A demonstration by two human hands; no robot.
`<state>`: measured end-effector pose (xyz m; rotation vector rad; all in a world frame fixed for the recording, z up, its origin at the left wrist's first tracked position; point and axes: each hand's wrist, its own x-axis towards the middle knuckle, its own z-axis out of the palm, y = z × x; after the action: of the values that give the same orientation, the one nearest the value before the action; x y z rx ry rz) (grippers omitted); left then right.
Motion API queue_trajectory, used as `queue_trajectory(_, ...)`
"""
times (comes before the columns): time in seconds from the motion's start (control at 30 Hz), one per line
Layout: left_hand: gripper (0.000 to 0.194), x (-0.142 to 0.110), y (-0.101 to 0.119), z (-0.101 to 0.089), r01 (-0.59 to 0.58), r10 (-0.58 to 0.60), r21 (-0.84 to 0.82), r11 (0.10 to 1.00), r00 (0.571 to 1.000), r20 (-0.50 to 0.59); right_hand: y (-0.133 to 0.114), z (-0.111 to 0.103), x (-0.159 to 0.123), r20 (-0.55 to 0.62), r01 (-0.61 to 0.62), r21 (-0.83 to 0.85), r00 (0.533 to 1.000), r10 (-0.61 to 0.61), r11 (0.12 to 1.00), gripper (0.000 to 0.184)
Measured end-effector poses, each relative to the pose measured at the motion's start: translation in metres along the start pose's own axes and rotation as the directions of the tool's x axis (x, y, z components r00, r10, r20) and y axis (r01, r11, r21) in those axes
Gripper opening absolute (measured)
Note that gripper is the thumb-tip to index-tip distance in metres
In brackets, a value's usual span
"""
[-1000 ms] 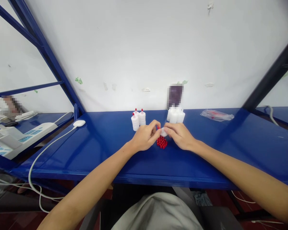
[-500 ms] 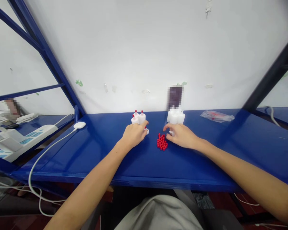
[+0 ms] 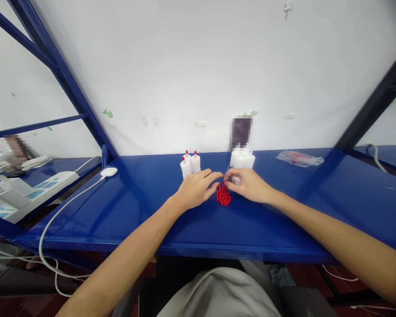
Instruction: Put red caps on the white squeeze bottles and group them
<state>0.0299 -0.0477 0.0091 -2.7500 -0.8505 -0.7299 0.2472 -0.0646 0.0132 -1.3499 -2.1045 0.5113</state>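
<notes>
A small heap of red caps (image 3: pixel 223 196) lies on the blue shelf (image 3: pixel 125 207) between my hands. My left hand (image 3: pixel 196 190) rests beside the heap, its fingers stretched out so the tips touch the top of it; I see nothing in it. My right hand (image 3: pixel 249 186) is closed on a small white bottle (image 3: pixel 237 179), mostly hidden under the fingers, just right of the heap. Three white bottles with red caps (image 3: pixel 190 164) stand behind my left hand. A cluster of uncapped white bottles (image 3: pixel 242 159) stands behind my right hand.
A dark card (image 3: pixel 240 132) leans on the white wall behind the bottles. A clear plastic bag (image 3: pixel 299 158) lies at the right. A white puck on a cable (image 3: pixel 108 171) and a power strip (image 3: pixel 36 189) sit at the left. Blue frame bars slant on both sides.
My left hand took a capped bottle over to the group on the left, then came back to the red caps. My right hand picked up another white bottle and moved to the heap.
</notes>
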Motion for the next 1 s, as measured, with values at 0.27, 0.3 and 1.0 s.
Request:
queue_trajectory(0.27, 0.022, 0.001, -0.002, 0.005, -0.204, 0.179, -0.043, 0.978, 0.929, -0.323, -0.012, 0.006, -0.004, 0.162, -0.099, 0.660, 0.987, -0.013, 0.745, 0.026)
queue_trajectory(0.3, 0.021, 0.001, -0.001, 0.006, -0.207, 0.176, -0.054, 0.977, 0.921, -0.347, -0.012, 0.006, -0.005, 0.145, -0.062, 0.638, 0.989, -0.041, 0.768, 0.025)
queue_trajectory(1.0, 0.026, 0.002, 0.011, 0.012, -0.216, 0.190, -0.124, 0.968, 0.962, -0.193, -0.019, 0.000, -0.016, 0.094, 0.218, -0.263, 0.975, -0.200, 0.940, 0.018)
